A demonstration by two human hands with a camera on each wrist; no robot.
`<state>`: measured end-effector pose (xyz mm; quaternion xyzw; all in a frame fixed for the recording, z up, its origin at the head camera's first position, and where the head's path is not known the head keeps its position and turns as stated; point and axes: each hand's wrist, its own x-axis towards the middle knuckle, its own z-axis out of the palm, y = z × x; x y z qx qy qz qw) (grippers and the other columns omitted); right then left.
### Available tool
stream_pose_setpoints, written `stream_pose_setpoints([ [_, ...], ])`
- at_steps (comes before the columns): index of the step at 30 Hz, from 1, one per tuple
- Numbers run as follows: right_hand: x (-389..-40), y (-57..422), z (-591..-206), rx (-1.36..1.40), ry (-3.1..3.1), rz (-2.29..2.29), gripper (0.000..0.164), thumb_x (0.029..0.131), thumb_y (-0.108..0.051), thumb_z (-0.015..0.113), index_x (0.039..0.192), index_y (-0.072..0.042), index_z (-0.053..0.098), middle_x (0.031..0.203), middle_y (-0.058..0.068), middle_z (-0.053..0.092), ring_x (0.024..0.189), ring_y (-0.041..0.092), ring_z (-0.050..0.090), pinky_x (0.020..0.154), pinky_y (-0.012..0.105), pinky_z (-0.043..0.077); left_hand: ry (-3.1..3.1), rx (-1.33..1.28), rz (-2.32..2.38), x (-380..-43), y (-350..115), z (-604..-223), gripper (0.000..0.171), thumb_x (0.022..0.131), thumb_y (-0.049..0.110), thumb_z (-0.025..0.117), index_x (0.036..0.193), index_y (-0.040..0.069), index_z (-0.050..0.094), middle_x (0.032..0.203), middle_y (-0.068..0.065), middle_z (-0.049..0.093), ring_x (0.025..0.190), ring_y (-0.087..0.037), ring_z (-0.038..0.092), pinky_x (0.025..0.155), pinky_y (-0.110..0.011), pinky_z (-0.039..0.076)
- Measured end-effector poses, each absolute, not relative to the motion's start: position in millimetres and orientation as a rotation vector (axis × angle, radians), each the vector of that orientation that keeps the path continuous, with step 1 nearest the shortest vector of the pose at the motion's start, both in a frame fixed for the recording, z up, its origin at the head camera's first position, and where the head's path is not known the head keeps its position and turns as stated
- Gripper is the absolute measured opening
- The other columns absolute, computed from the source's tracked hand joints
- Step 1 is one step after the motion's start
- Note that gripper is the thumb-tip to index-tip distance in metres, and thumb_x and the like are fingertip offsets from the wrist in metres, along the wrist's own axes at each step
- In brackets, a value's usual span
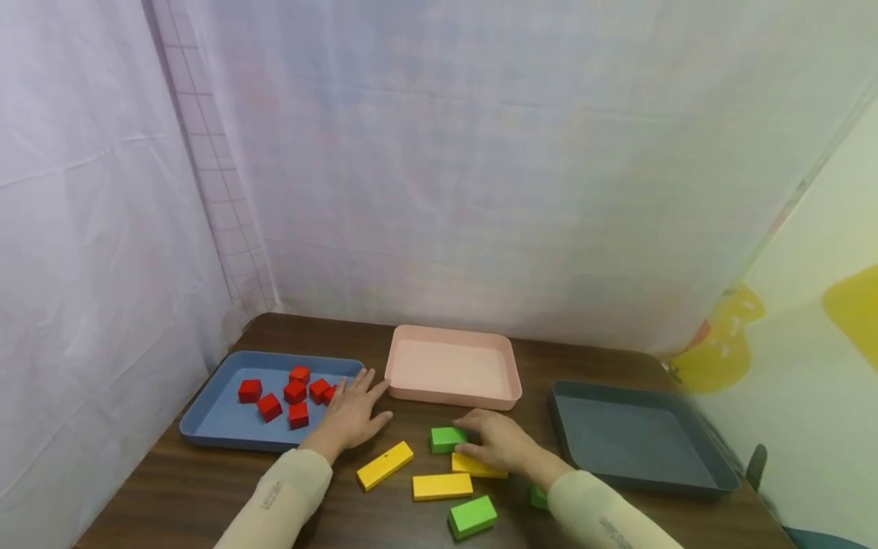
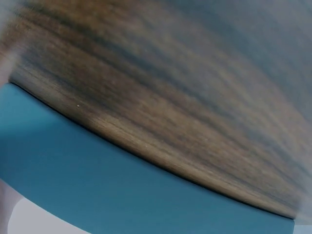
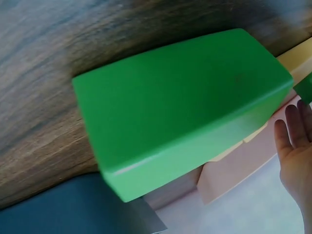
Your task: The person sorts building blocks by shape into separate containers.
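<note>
While a pale curtain (image 1: 480, 152) hangs across the back, a dark wood-grained table (image 1: 370, 526) spreads beneath it. Three shallow trays stand on the wood: a blue tray (image 1: 219, 419) at the left, a slate tray (image 1: 638, 442) at the right and a pink tray (image 1: 453, 366) between them, set farther back. Two forearms in light sleeves reach in from the near side. The left hand (image 1: 351, 410) is spread flat, fingers straight and apart, over the right end of the blue tray; whether they touch its rim I cannot tell. The right hand (image 1: 504, 441) reaches low over the table in front of the pink tray, thumb and forefinger apart; whether they clamp anything I cannot tell. Of the long yellow blocks, a slanted yellow block (image 1: 385, 466) lies just beside the left hand, a middle yellow block (image 1: 442, 487) lies to its right, and a far yellow block (image 1: 482, 470) is partly covered by the right hand. The far green block (image 1: 445, 440) sits in front of the pink tray, its right end at the right hand's fingertips. A near green block (image 1: 472, 518) rests closer to the person, and a half-hidden green block (image 1: 538, 497) shows beside the right sleeve. Seven red cubes (image 1: 295, 392) show in the blue tray, the rightmost partly behind the left hand
</note>
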<state>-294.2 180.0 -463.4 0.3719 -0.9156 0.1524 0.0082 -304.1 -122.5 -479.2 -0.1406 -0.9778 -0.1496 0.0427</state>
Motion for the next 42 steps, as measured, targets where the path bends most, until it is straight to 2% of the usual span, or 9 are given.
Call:
stream_pose_setpoints([
  [11,-301,176,-466,1.149,-2.893,0.421,0.037,0.091,-0.022,0.073,0.123,-0.004,0.068,0.114,0.007,0.068,0.102,0.022,0.064,0.089,0.042,0.052,-2.977,-0.453,-0.461,-306,-119,-482,0.063,0.094,0.039,0.065,0.15,0.016,0.046,0.158,-0.018,0.032,0.148,-0.034,0.021,0.119,-0.055,0.011],
  [18,-302,178,-465,1.141,-2.851,0.468,0.033,0.089,-0.02,0.075,0.117,-0.004,0.07,0.109,0.006,0.069,0.099,0.02,0.065,0.086,0.04,0.054,-2.981,-0.457,-0.437,-306,-117,-482,0.065,0.093,0.039,0.066,0.15,0.016,0.045,0.158,-0.012,0.034,0.148,-0.033,0.022,0.115,-0.062,0.014],
  [26,-303,182,-459,1.125,-2.854,0.504,0.033,0.09,-0.021,0.074,0.118,-0.003,0.069,0.11,0.007,0.069,0.098,0.019,0.064,0.086,0.039,0.054,-2.967,-0.46,-0.411,-307,-117,-479,0.063,0.092,0.038,0.066,0.148,0.014,0.048,0.156,-0.01,0.039,0.147,-0.034,0.025,0.114,-0.066,0.011],
  [32,-304,181,-459,1.137,-2.841,0.503,0.031,0.088,-0.018,0.076,0.115,-0.003,0.071,0.107,0.007,0.069,0.097,0.018,0.064,0.085,0.038,0.054,-2.917,-0.472,-0.309,-314,-112,-467,0.048,0.095,0.037,0.065,0.136,0.012,0.059,0.142,-0.01,0.055,0.139,-0.035,0.04,0.114,-0.067,0.011],
  [37,-302,178,-461,1.158,-2.833,0.516,0.032,0.088,-0.018,0.076,0.115,-0.003,0.071,0.107,0.007,0.069,0.096,0.019,0.064,0.084,0.039,0.054,-2.911,-0.499,-0.266,-318,-106,-460,0.029,0.098,0.031,0.063,0.122,0.016,0.068,0.129,-0.005,0.065,0.131,-0.031,0.051,0.111,-0.069,0.017],
  [42,-300,177,-460,1.134,-2.847,0.54,0.034,0.091,-0.021,0.073,0.119,-0.004,0.069,0.11,0.005,0.069,0.099,0.018,0.064,0.086,0.039,0.054,-2.838,-0.5,-0.252,-317,-105,-463,0.018,0.097,0.027,0.065,0.107,0.017,0.076,0.113,-0.001,0.072,0.122,-0.03,0.059,0.108,-0.068,0.024],
])
